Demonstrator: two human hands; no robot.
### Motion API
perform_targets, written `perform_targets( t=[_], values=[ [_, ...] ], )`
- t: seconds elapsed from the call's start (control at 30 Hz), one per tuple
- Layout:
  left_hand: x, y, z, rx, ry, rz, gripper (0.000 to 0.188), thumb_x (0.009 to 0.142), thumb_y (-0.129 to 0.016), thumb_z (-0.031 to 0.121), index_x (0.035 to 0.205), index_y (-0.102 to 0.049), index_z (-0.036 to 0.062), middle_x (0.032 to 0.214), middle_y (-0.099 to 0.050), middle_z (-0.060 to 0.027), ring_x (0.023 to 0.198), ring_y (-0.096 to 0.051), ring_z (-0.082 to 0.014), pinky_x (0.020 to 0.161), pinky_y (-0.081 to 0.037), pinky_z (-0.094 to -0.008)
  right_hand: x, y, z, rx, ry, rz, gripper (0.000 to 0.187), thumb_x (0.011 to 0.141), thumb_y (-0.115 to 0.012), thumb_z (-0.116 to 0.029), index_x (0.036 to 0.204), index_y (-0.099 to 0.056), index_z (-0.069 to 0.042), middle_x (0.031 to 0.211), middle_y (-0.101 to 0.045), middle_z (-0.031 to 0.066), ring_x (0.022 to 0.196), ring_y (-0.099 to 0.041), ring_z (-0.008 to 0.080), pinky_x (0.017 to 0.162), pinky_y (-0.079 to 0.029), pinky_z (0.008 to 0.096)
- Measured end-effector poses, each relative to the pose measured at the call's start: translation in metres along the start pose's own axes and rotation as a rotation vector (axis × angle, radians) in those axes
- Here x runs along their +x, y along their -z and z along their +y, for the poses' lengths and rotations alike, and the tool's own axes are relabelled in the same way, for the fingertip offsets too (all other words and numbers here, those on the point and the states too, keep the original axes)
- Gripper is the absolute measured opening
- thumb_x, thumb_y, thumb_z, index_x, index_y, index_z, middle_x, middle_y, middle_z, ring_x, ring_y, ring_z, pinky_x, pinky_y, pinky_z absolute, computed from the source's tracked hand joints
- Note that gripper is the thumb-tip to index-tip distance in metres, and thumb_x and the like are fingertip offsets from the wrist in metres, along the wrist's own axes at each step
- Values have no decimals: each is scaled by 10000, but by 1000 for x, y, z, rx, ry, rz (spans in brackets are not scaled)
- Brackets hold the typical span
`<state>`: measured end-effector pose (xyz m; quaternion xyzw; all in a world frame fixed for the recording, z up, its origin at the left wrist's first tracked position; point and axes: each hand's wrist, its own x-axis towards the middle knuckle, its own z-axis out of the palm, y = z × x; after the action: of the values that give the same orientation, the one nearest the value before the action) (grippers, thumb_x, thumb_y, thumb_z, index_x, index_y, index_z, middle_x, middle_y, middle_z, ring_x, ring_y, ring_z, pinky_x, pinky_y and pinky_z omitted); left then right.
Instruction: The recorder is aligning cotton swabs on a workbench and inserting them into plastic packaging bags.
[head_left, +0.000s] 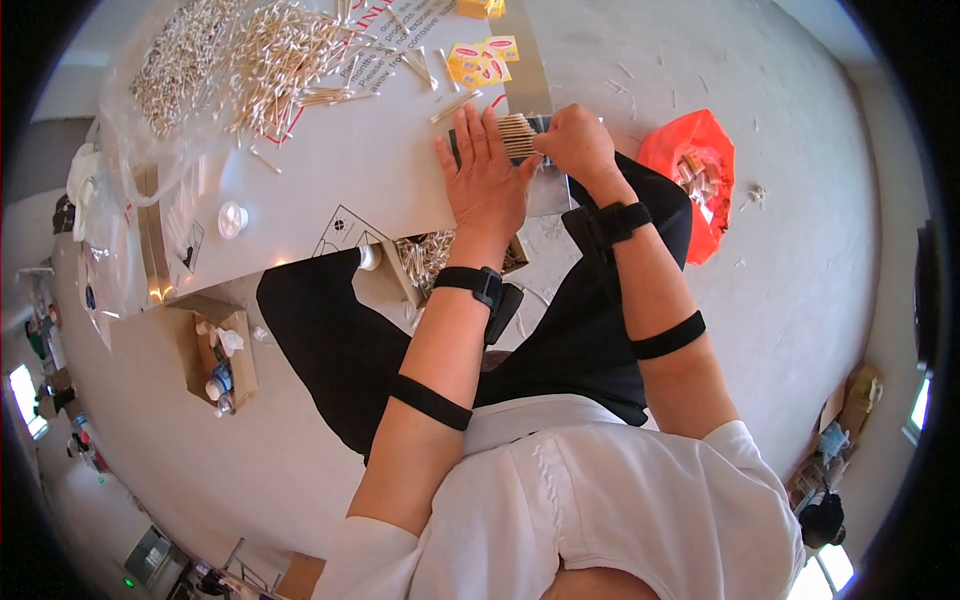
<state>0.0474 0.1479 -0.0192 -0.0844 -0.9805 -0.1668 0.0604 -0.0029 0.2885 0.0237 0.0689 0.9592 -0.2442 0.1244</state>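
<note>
My left hand (487,170) lies flat with its fingers stretched out, over the left end of a row of thin wooden sticks (517,136). The sticks lie side by side, close together, at the table's right edge. They look like the cotton swabs piled farther left, but their ends are largely hidden. A dark flat piece (455,147) shows beneath the left fingers. My right hand (580,143) is closed at the right end of the row, thumb side toward the sticks; what its fingers grip is hidden. A few loose swabs (456,106) lie just beyond my left fingertips.
A large heap of cotton swabs (285,60) spills from a clear plastic bag (120,140) on the table (330,170). Yellow-and-red cards (482,62) lie beyond my hands. A red bag (712,150) of small pieces stands right. Below the edge is a box of swabs (425,258).
</note>
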Motion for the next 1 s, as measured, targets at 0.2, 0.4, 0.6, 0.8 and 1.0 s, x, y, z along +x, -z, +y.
perform_targets(
  t=[0.2,0.4,0.6,0.8,1.0],
  values=[
    [-3,-2,7,-4,-31,14,853,915,-536,526,1494,-248,-30,1578,-214,-221,1491,-136,-330,1182,-56,-549,2,-4,2,-15,-11,35,317,690,-654,-254,812,-714,32,838,-681,276,816,-689,419,760,-561,466],
    [-5,-1,7,-59,-88,15,806,940,-515,493,1506,-234,-7,1586,-194,-213,1488,-156,-328,1176,-96,-549,-4,-5,-6,-85,33,83,262,699,-643,-219,795,-718,12,819,-685,258,800,-694,409,742,-563,466],
    [-1,2,10,-31,-131,-32,806,923,-572,443,1503,-237,-5,1591,-188,-198,1487,-155,-328,1178,-107,-541,-15,-7,1,-35,116,161,219,707,-647,-181,759,-703,24,790,-674,254,717,-685,390,680,-560,449],
    [2,7,13,-96,-144,-51,817,923,-561,464,1505,-241,-12,1589,-204,-199,1479,-180,-338,1181,-125,-526,-59,-28,54,1421,-588,634,142,858,-699,-191,843,-657,-57,707,-565,-26,644,-513,88,595,-437,270],
    [3,6,13,-77,-183,-84,780,947,-506,459,1514,-231,-1,1587,-204,-204,1481,-172,-339,1180,-129,-528,-38,-48,57,1901,-464,82,178,860,-749,-249,866,-648,-103,766,-587,-28,619,-482,78,535,-386,247]
  ],
)
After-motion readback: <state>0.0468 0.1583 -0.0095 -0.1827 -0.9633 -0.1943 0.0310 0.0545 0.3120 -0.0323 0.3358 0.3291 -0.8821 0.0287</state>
